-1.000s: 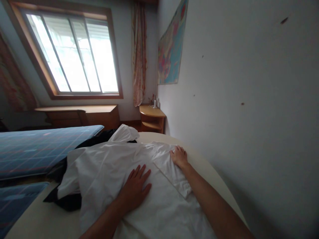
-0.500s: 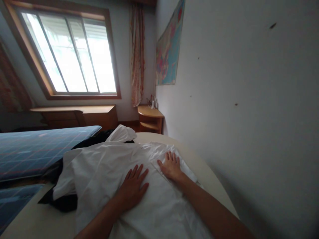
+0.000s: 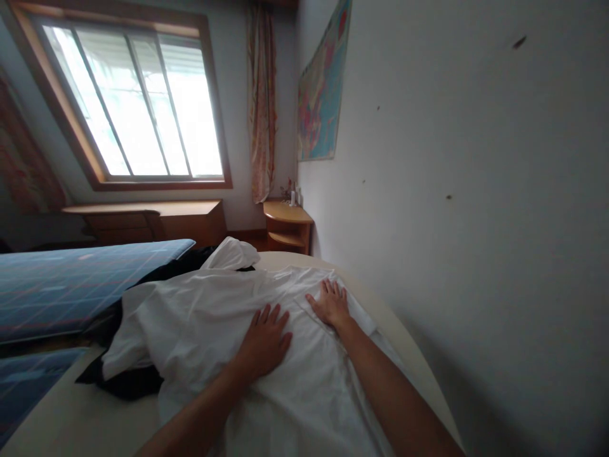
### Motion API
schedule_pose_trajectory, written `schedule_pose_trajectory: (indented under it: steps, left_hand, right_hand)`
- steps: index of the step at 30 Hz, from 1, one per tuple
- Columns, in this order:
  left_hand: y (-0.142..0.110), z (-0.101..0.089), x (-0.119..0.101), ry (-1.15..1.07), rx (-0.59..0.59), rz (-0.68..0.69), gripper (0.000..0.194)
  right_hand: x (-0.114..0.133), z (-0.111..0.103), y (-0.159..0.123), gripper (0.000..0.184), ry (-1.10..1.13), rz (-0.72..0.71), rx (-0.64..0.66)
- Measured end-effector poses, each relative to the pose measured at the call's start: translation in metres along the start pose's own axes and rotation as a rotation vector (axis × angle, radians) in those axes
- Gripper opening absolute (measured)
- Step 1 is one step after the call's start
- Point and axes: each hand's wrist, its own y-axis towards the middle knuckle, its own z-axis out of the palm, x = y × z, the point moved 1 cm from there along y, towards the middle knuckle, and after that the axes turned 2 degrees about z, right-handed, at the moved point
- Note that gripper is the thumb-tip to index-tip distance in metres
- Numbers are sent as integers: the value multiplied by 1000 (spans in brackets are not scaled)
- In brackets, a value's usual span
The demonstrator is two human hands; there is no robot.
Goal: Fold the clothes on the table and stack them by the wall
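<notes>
A white garment, shirt-like with a sleeve at the left (image 3: 200, 317), lies spread and wrinkled over a round cream table (image 3: 419, 355). My left hand (image 3: 265, 339) rests palm down near its middle, fingers stretched out. Farther off and to the right, my right hand (image 3: 332, 304) lies flat on the cloth close to its right edge, fingers spread. Black cloth (image 3: 128, 384) shows from under the garment at the left. Another bunched white piece of cloth (image 3: 233, 254) lies at the far edge, beside more black material.
Blue checked padded surfaces (image 3: 85, 279) stand along the table's left side. A white wall (image 3: 476, 266) rises close on the right, with a map (image 3: 321, 101) on it. A wooden corner shelf (image 3: 288, 212) and a low desk (image 3: 190, 208) stand beyond, under a window (image 3: 143, 101).
Both hands have slid slightly forward and to the right across the white garment. The cloth's near left edge has shifted right, baring more of the black cloth and table.
</notes>
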Motion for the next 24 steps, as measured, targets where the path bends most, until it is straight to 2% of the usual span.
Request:
schedule_pose_trajectory:
  steps: [5,8,11,14,18,22,24]
  left_hand:
    - [-32,-10,-9,-91,-231,77,32]
    - [-64,-11,-9,-128,-303,132,32]
    - [-93,-8,-3,-101,-338,141,35]
    - [-111,-4,4,-75,-283,108,40]
    - [-108,-5,4,-50,-53,-11,50]
    - [-87,-18,-20,-11,97,-145,57]
    - [-76,-23,-38,-50,116,-112,62]
  right_hand:
    - [-3,0,-2,77,34,-51,-54]
    - [-4,0,-4,66,55,-100,-89]
    - [-6,0,-8,64,51,-124,-101]
    - [-7,0,-12,65,31,-122,-77]
    - [-6,1,-15,67,4,-106,-30]
    - [-4,0,-14,68,-17,-76,4]
    - [-2,0,-14,68,-15,-69,6]
